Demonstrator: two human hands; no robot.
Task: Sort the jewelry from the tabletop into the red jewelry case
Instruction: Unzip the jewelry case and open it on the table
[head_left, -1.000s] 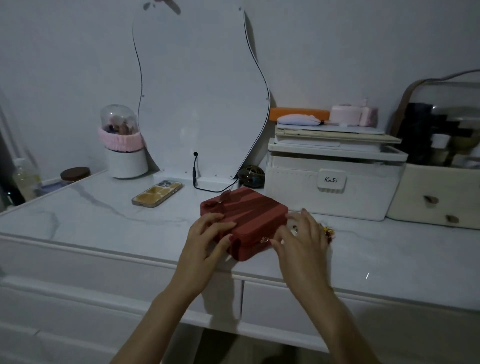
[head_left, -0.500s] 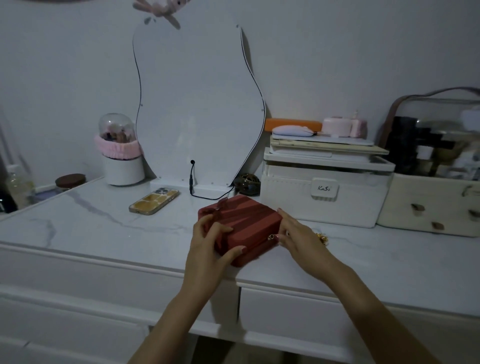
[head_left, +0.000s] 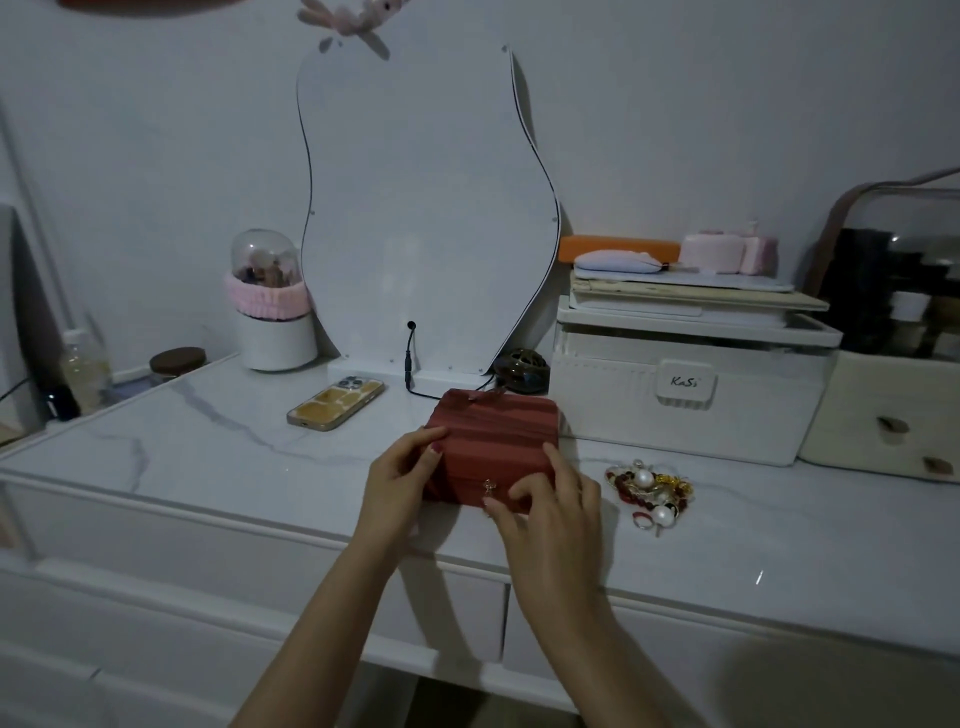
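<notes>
The right hand (head_left: 550, 499) has come round from the case's right side to its near front edge, uncovering the heap of jewelry (head_left: 650, 488) it hid half a second ago; the case itself has turned to sit squarer to the viewer. The fingertips (head_left: 498, 506) of that hand curl at the front seam just beside a small metal clasp (head_left: 488, 486), whether pinching the zip or only touching it cannot be told. The left hand (head_left: 402, 475) grips the case's near left corner, thumb on the lid, fingers wrapped down the side. The red jewelry case (head_left: 496, 441) sits closed near the front of the marble tabletop (head_left: 208, 441), its ribbed cover likely soft-skinned over a stiff shell and light enough to slide unless steadied. The best hold is probably that corner brace while the other hand works the clasp. The jewelry, to the right of the case and apart from it, mixes pearls, red beads and gold links; it looks tangled, small and easily scattered, better lifted piece by piece. Farther back lie a phone (head_left: 337, 404), a mirror (head_left: 426, 208) and a white storage box (head_left: 691, 395).
</notes>
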